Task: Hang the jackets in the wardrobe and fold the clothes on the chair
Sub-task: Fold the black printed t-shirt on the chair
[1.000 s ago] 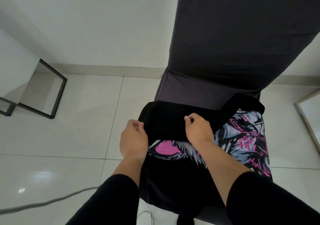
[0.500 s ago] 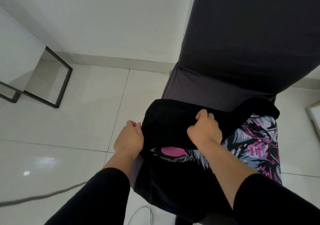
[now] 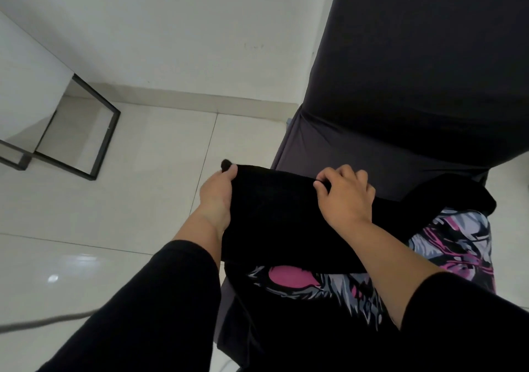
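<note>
Head view, looking down on a chair [image 3: 343, 148] with a dark grey cover, its tall back rising at upper right. A black garment [image 3: 274, 217] with a pink, grey and white graphic print [image 3: 315, 280] lies over the seat and hangs down past its front edge.

The left hand [image 3: 216, 197] grips the left end of the garment's folded upper edge, thumb on top and fingers curled under the cloth; a small tuft of fabric sticks out above the thumb. The right hand [image 3: 345, 197] pinches the same edge further right, thumb and forefinger closed on the fabric, the other fingers curled over it. Both forearms are bare below black sleeves [image 3: 148, 308].

Compared with a second ago, both hands sit higher and further toward the chair back, and the black fold between them has been drawn up and over the print. The pink patch, formerly just below the hands, now shows well below them, and less of the print is exposed on the left. Half a second ago the right hand was a closed fist on the cloth; it now holds the edge with a finer pinch.

A black metal frame [image 3: 100, 142] stands on the pale tiled floor [image 3: 143, 200] at left, and a grey cable [image 3: 43, 320] crosses the floor at lower left.
</note>
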